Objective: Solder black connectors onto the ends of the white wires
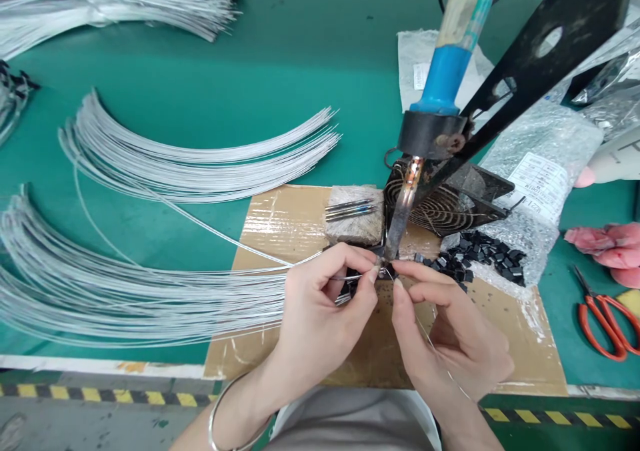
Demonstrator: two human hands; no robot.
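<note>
My left hand [325, 311] pinches a thin grey wire [353, 277] between thumb and fingertips, its end at the iron's tip. My right hand [453, 331] pinches a fine strand of solder wire [425, 334] that trails down over the palm toward the wrist. Both sets of fingertips meet just below the tip of a blue-handled soldering iron [453, 57], fixed pointing down in a black metal bracket [545, 51]. Whatever small part lies at the tip is mostly hidden by my fingers. Beneath my left hand runs a bundle of grey wires [150, 304].
Small black parts [493, 254] lie heaped on bubble wrap [545, 137] at the right, near a black fan [445, 197]. A worn block [353, 227] carries several thin rods. Cardboard [280, 224] covers the green table [320, 57]. Red-handled scissors [607, 324] lie far right.
</note>
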